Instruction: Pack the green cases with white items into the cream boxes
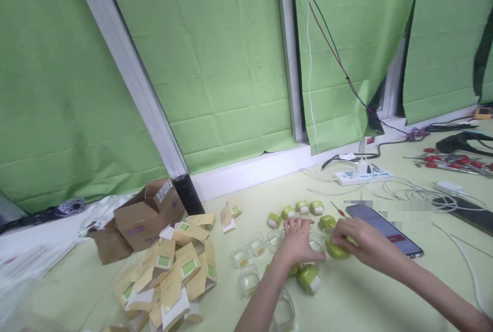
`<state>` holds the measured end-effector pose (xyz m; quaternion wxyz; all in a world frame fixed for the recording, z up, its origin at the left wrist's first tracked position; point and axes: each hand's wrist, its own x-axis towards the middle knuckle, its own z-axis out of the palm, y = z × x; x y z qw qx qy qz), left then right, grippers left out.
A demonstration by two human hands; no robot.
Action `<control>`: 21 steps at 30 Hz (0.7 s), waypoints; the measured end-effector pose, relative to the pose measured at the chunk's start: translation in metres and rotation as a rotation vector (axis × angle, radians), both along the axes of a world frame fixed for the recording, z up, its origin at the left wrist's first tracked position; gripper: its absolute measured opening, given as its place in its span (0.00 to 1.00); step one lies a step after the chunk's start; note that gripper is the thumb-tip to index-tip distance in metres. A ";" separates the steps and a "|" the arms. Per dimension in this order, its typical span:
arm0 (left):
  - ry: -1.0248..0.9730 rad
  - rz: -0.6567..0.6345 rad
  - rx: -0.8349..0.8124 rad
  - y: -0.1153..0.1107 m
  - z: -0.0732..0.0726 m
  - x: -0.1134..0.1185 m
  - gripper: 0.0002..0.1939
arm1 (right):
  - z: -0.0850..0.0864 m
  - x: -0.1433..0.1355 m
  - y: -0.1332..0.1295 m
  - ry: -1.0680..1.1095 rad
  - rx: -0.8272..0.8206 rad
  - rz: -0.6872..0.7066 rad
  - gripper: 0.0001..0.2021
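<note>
My left hand [296, 242] reaches over the middle of the table, thumb spread away from the fingers. A clear plastic cup [316, 242] stands between that thumb and my right hand; whether the left hand touches it I cannot tell. My right hand [353, 235] is closed on a rounded green case [338, 249], slightly blurred. Small green-and-white cases stand in a row behind my left hand, one of them [317, 207] at the row's right end. Another green-and-white case [309, 279] lies in front of it. More clear cups, including one [249, 278], stand to the left.
Folded cardboard packets [188, 268] are heaped at left, before an open brown carton [148, 214] and a black cylinder [187, 194]. A phone [381, 229] lies by my right hand. Behind it are a power strip [364, 175], cables and red-handled tools [454, 161].
</note>
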<state>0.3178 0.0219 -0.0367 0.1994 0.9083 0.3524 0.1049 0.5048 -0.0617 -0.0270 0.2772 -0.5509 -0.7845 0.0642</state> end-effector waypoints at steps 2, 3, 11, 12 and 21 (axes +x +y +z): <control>-0.013 -0.065 0.008 -0.002 0.007 0.007 0.36 | -0.015 0.003 -0.010 -0.044 -0.041 0.002 0.13; -0.018 -0.098 0.012 -0.003 0.010 0.013 0.33 | -0.022 0.006 -0.012 -0.035 -0.046 -0.008 0.13; 0.010 -0.208 0.048 0.003 0.005 0.062 0.19 | -0.054 0.056 0.004 -0.040 -0.036 -0.221 0.07; 0.004 -0.197 0.052 0.004 0.006 0.061 0.19 | -0.053 0.059 0.004 -0.033 -0.048 -0.204 0.07; -0.247 -0.128 -0.231 -0.028 0.043 0.007 0.41 | 0.017 0.025 -0.008 0.141 -0.174 -0.022 0.15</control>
